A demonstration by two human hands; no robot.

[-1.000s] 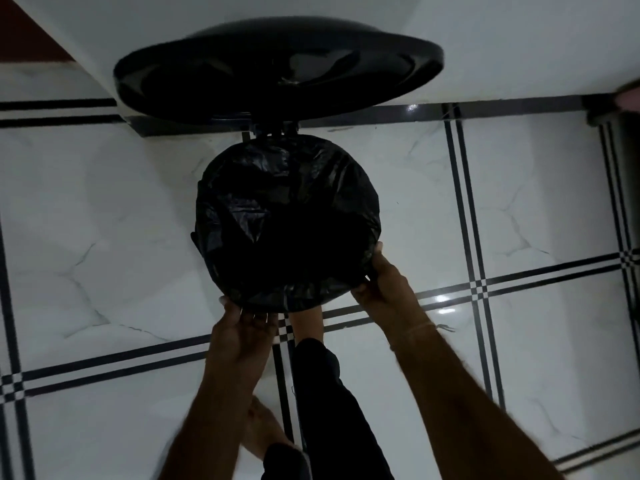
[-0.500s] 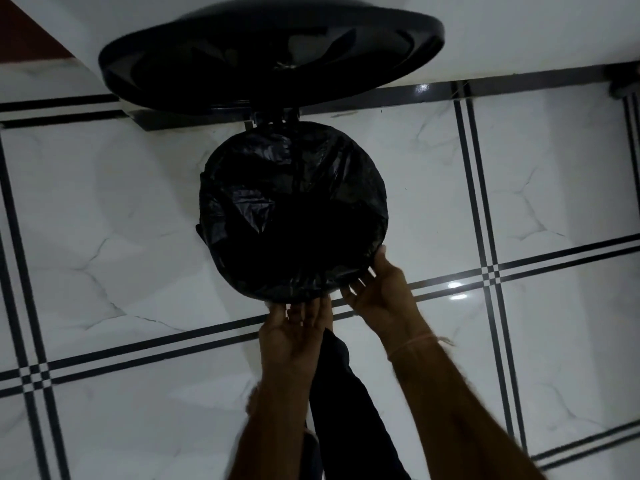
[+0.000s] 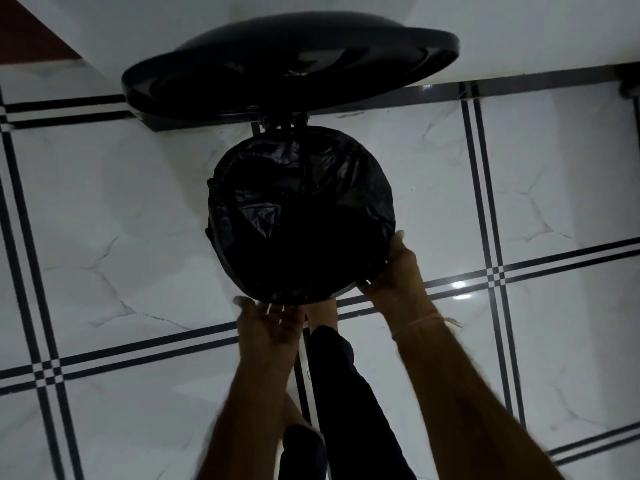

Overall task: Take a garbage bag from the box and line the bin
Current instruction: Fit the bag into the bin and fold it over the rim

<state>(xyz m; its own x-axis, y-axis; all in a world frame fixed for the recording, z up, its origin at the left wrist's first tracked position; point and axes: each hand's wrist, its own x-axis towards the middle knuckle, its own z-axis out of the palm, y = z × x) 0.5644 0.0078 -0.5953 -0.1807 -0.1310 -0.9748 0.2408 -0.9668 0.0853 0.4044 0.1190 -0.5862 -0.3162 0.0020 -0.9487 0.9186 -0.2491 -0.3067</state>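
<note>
The black garbage bag is seated in the round bin. Its mouth is turned over the rim most of the way round, and creased film sags into the dark middle. It lies just beyond both hands, so the step in hand looks like the last tucking of the fold along the near edge.

The right hand grips the bag's edge at the near right of the rim, thumb on top and fingers curled beneath. The left hand reaches up to the near rim beside it. It is blurred, and I cannot tell whether it pinches the film or only touches it.

To finish well, work round the rim in short pulls and draw the overhang down evenly. One hand should pin what is already seated so that the far side does not slip inward. Then press the slack down into the bin.

Beyond the hands the lid stands raised on its hinge. Between the forearms a bare foot sits at the bin's base, probably on a pedal. White tiled floor lies all round.
</note>
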